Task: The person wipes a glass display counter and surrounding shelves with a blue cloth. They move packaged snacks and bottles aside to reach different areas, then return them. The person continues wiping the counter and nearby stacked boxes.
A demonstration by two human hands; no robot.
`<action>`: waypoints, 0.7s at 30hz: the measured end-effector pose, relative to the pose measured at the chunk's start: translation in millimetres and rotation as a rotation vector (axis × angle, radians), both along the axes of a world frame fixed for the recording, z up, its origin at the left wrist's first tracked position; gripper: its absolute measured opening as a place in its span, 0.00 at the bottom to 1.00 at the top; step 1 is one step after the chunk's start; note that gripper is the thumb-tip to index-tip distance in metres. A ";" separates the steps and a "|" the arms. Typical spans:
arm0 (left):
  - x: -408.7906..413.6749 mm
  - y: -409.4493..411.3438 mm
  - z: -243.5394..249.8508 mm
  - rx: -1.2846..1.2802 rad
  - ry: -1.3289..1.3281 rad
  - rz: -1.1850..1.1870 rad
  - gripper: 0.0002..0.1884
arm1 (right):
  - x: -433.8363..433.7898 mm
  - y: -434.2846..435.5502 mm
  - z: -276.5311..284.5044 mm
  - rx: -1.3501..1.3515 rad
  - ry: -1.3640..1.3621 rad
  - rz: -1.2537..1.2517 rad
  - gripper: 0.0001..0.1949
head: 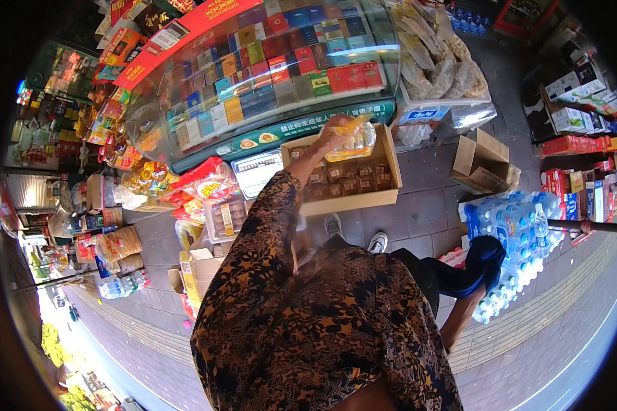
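Observation:
My left hand (337, 133) grips the top of a clear plastic pack (355, 144) with yellow printing, over the back of an open cardboard box (349, 205). Small wrapped brown cakes (344, 180) stand in rows inside the box. Out to the right, dark blue cloth (486, 262) covers my right hand, whose fingers are hidden; only the wrist and forearm show, beside shrink-wrapped water bottles (514, 226). Left of the box lie a white printed carton (257, 172), a clear tray of round pastries (226, 218) and a red bag of packaged food (213, 185).
A glass display case (267, 97) full of small colourful packs stands ahead. Right of it are bags of dried goods (432, 56). An empty open carton (481, 162) sits on the paving. At left are an open carton (200, 269) and stacked groceries.

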State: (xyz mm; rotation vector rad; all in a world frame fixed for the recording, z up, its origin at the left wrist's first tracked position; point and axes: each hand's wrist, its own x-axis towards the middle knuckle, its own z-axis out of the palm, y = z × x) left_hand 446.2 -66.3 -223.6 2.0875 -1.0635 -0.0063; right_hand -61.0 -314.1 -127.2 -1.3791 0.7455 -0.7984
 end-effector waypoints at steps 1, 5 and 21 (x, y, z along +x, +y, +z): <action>5.1 0.2 -4.8 -0.040 -0.014 -0.013 0.09 | 7.8 6.6 10.2 -0.203 0.118 0.070 0.17; -2.9 -3.0 -25.4 0.060 0.277 0.000 0.16 | 22.3 28.6 24.8 0.000 0.079 0.115 0.14; 22.1 83.4 -23.8 -0.148 0.499 0.742 0.34 | 267.8 130.4 112.8 0.481 -0.224 0.606 0.20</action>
